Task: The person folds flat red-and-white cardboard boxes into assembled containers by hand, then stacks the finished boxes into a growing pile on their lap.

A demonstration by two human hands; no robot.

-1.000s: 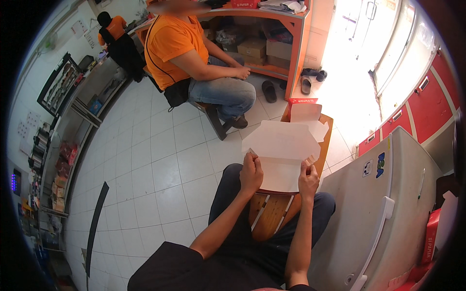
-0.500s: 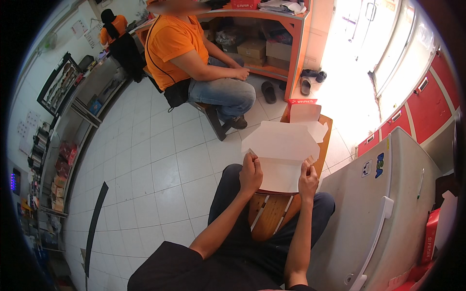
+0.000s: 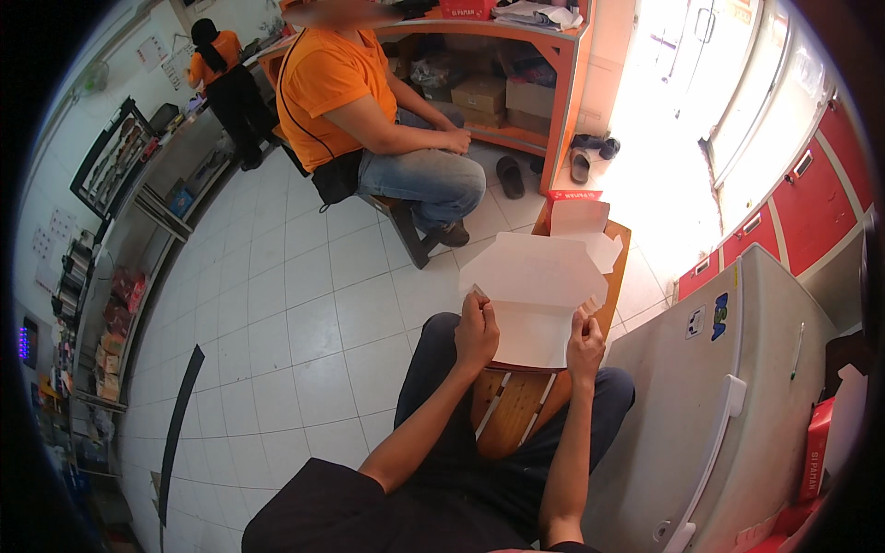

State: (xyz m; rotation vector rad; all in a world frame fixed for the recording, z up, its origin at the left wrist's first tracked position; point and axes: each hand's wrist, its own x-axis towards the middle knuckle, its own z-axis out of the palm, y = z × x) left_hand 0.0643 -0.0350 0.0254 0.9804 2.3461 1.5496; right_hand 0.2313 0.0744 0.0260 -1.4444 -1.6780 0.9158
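A partly folded cardboard box [image 3: 535, 267], white inside, lies opened out on the wooden bench between my knees. My left hand [image 3: 477, 330] is closed on its left side near the fold. At the right side, my right hand [image 3: 585, 345] grips the edge where a small side flap [image 3: 588, 304] bends up. The wide back panel slopes away from me. Beyond it on the bench [image 3: 522, 415] stands another box [image 3: 579, 219], red outside and white inside, with its flaps raised. My fingertips are partly hidden behind the card.
Close on my right is a grey fridge [image 3: 691, 369], with red boxes [image 3: 816, 452] beside it. A person in an orange shirt [image 3: 336, 83] sits ahead on a stool. Another person [image 3: 226, 83] stands at the far left counter. Sandals [image 3: 510, 177] lie near the orange counter [image 3: 559, 111].
My hands and the box hold almost the same place. The person at the far counter has shifted slightly, their legs now showing down to the floor.
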